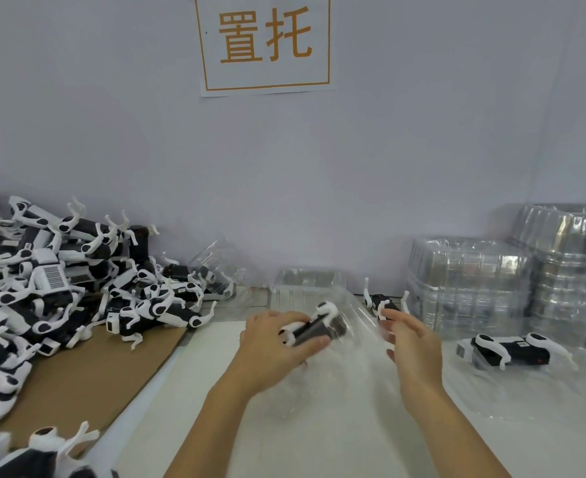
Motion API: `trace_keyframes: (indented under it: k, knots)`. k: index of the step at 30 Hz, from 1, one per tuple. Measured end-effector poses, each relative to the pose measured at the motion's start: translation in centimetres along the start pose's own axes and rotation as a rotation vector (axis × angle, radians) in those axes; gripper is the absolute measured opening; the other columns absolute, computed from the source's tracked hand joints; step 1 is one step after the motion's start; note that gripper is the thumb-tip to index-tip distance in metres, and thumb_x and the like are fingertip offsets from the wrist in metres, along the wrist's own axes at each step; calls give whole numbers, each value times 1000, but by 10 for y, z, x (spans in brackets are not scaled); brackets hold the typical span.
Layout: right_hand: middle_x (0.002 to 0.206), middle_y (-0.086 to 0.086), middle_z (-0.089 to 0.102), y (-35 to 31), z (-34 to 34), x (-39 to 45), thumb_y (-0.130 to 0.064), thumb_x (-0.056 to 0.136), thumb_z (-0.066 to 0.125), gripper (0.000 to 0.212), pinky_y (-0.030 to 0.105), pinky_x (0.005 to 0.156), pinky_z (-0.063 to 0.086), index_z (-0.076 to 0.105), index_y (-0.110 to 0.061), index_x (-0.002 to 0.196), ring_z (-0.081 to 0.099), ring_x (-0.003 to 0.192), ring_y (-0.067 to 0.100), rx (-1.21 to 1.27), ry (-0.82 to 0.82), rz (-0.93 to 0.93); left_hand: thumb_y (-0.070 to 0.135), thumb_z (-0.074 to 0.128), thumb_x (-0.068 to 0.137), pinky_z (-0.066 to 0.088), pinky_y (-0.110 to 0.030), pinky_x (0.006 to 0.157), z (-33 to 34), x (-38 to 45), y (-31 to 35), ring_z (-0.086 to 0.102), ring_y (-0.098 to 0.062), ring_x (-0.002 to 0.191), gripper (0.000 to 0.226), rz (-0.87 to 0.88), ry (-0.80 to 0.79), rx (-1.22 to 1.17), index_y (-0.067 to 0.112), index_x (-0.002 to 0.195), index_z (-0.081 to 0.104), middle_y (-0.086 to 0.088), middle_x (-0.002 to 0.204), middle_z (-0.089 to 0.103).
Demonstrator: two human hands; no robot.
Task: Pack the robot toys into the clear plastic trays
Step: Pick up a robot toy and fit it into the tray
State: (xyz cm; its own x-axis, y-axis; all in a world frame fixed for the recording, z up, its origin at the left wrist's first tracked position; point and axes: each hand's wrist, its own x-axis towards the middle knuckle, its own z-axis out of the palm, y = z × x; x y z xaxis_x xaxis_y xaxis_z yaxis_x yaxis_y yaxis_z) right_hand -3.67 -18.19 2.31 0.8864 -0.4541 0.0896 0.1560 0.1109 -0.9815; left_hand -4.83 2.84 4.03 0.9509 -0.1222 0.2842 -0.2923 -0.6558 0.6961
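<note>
My left hand (277, 346) grips a black-and-white robot toy (319, 327) over a clear plastic tray (346, 381) on the white table. My right hand (412, 343) hovers just right of the toy with fingers apart; motion blur hides whether it touches the tray. A second toy (383, 303) lies behind my right hand. Another toy (512, 350) rests in a clear tray at the right.
A large pile of robot toys (60, 281) covers brown cardboard (88, 374) on the left. Stacks of empty clear trays (470, 281) stand at the back right against the wall. A loose clear tray (215, 263) leans near the pile.
</note>
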Motion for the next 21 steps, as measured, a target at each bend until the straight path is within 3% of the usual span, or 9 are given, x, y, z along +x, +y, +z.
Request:
trace_keyframes:
  k: [2, 4, 6, 8, 11, 15, 18, 21]
  knots:
    - [93, -4, 73, -1, 5, -6, -10, 94, 54, 28, 34, 80, 51, 73, -29, 96, 67, 91, 17, 12, -110, 9, 81, 63, 62, 40, -18, 85, -7, -2, 2, 57, 1, 109, 45, -42, 63, -269, 57, 100, 66, 20, 106, 66]
    - [92, -6, 75, -5, 10, -17, -13, 95, 59, 23, 32, 77, 53, 73, -30, 100, 70, 86, 16, 23, -269, -29, 82, 62, 63, 41, -25, 94, -8, -4, 4, 59, 0, 114, 54, -105, 56, -539, 54, 108, 67, 19, 116, 69]
    - [94, -8, 75, -8, 18, -28, -17, 94, 64, 20, 30, 77, 54, 73, -33, 102, 71, 82, 13, -30, -415, -145, 74, 64, 71, 41, -36, 100, -6, -4, 5, 62, -12, 116, 62, -192, 43, -812, 36, 120, 67, 5, 128, 67]
    - [96, -9, 73, -9, 27, -39, -18, 89, 72, 18, 23, 74, 54, 74, -33, 98, 69, 81, 10, -118, -456, -316, 69, 67, 74, 48, -46, 96, -4, -6, 7, 68, -27, 108, 67, -273, 34, -1066, 24, 123, 68, -12, 126, 68]
    - [96, -13, 67, -11, 37, -51, -17, 85, 77, 19, 15, 66, 49, 73, -34, 93, 65, 76, 9, -198, -406, -566, 70, 72, 69, 44, -58, 105, -1, -9, 3, 63, -42, 116, 69, -304, -3, -1331, 23, 120, 71, -19, 129, 65]
    - [94, -17, 60, -13, 37, -52, -28, 83, 72, 17, 16, 68, 48, 71, -37, 97, 63, 80, 11, -254, -409, -715, 70, 69, 73, 56, -53, 88, -1, -10, 2, 63, -47, 113, 66, -285, -67, -1473, 22, 118, 72, -22, 126, 66]
    - [90, -14, 58, -13, 34, -52, -23, 86, 66, 39, 18, 68, 49, 61, -45, 118, 61, 78, 13, -230, -443, -710, 70, 79, 63, 54, -53, 92, -2, -9, -1, 63, -41, 116, 72, -269, -56, -1412, 22, 117, 72, -21, 124, 67]
    - [85, -11, 55, -15, 32, -53, -20, 91, 57, 63, 18, 68, 49, 40, -55, 141, 56, 74, 14, -248, -499, -719, 73, 74, 67, 51, -51, 99, -1, -8, -6, 62, -35, 121, 66, -241, -92, -1351, 25, 112, 72, -17, 130, 65]
